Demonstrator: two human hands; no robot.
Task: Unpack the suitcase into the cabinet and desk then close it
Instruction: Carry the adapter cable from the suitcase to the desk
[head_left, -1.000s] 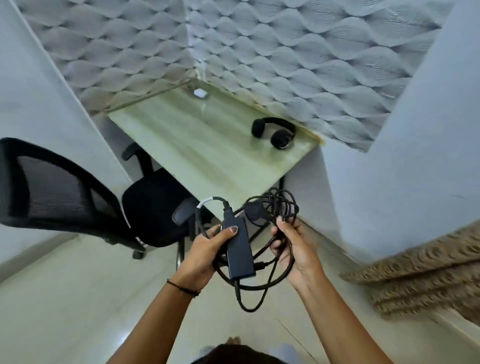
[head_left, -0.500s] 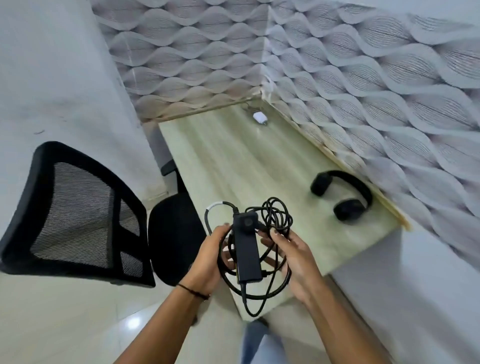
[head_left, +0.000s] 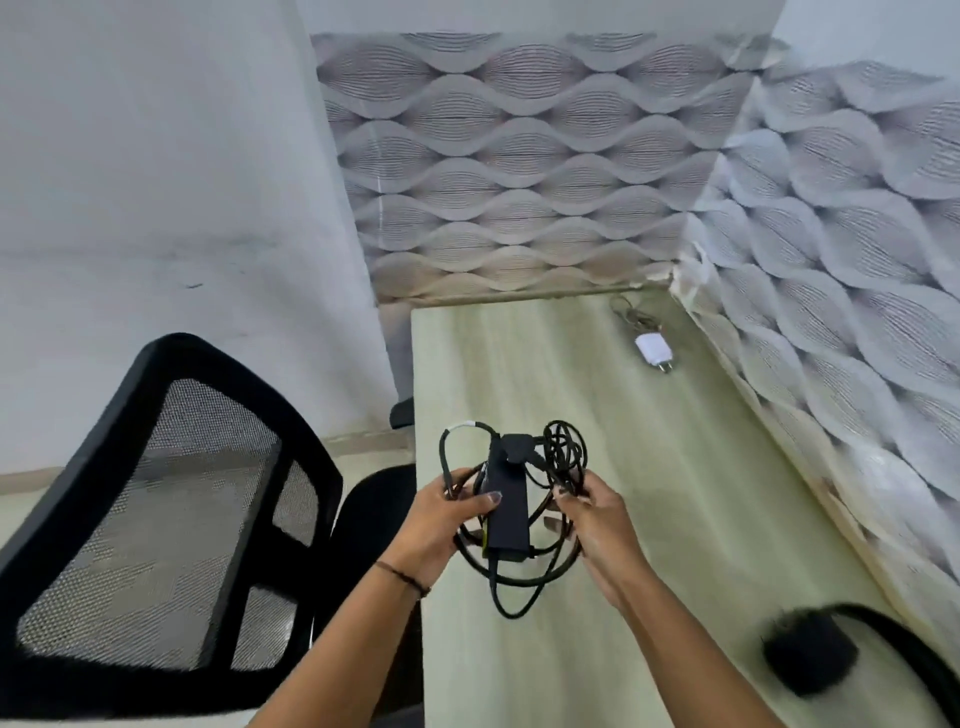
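A black laptop charger (head_left: 508, 499), a flat power brick with a tangle of black cable, hangs just above the pale wooden desk (head_left: 675, 467). My left hand (head_left: 441, 525) grips the brick from the left, thumb across its top. On the right side, my right hand (head_left: 597, 525) holds the coiled cable. Black headphones (head_left: 810, 657) lie on the desk at the lower right. The suitcase and the cabinet are out of view.
A small white plug adapter (head_left: 653, 349) with a thin cable lies near the desk's far right corner. A black mesh office chair (head_left: 171, 519) stands left of the desk. Wavy textured wall panels (head_left: 831, 234) border the desk at the back and right.
I have stepped closer, so the charger now hangs over the desk instead of in front of it. The headphones have slid to the lower right of the view. Both hands keep their hold.
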